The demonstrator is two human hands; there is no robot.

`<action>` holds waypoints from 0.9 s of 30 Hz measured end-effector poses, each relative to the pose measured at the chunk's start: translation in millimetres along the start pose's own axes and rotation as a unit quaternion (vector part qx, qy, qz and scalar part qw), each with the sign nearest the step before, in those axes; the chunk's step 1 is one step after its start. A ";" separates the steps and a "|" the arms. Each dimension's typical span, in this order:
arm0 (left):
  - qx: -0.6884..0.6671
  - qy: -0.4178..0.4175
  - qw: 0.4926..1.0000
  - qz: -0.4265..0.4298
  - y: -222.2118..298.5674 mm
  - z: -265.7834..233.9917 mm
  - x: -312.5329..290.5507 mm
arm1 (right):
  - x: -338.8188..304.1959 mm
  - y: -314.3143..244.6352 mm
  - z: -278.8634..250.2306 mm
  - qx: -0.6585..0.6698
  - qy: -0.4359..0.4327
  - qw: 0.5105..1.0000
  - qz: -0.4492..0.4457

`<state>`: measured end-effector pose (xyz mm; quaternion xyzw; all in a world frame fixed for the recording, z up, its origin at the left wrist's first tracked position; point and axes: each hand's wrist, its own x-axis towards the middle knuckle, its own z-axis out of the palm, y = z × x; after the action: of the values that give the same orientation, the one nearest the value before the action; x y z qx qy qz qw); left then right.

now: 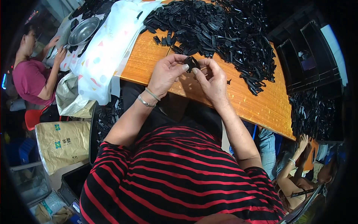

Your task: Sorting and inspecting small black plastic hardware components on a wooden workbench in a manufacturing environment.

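Note:
Between my two hands, just above the near edge of the wooden table (143,63), is a small black plastic part (191,63). My left hand (169,72) pinches it from the left with thumb and fingers. From the other side, the thumb and fingertips of my right hand (212,79) grip it too. Its exact kind cannot be made out, since the fingertips cover much of it. Beyond my hands lies a large heap of loose black plastic parts (209,31), spreading over the far and right side of the table.
At right stands a black crate (309,56), with more black parts (312,112) below it. A patterned plastic sheet (106,41) drapes over the left edge. Left of it, a person in a magenta top (33,80) works near a metal bowl (84,31). Another person's arm (289,168) reaches in lower right.

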<state>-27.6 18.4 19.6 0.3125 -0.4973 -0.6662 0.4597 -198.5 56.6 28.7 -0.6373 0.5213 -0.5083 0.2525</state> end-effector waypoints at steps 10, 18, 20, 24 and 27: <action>0.004 0.011 1.000 0.018 -0.6 6.9 -7.1 | -4.4 -1.5 1.0 -0.067 0.014 0.996 -0.058; 0.064 0.028 0.995 0.066 -17.0 14.7 -19.5 | -18.6 -8.8 12.1 -0.136 0.023 0.986 -0.098; 0.043 0.032 0.995 0.080 -14.1 19.9 -22.8 | -21.7 -5.2 15.0 -0.132 0.028 0.988 -0.070; -0.001 0.006 0.998 0.056 -11.1 19.2 -23.5 | -27.4 0.3 18.4 -0.118 0.023 0.991 -0.059; 0.027 -0.015 0.997 0.073 -11.9 16.5 -24.1 | -36.2 -1.7 27.6 -0.044 -0.031 0.997 -0.048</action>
<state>-36.4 47.8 12.4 0.2778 -0.5429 -0.6222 0.4909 -170.5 84.7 6.5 -0.6878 0.5036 -0.4764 0.2154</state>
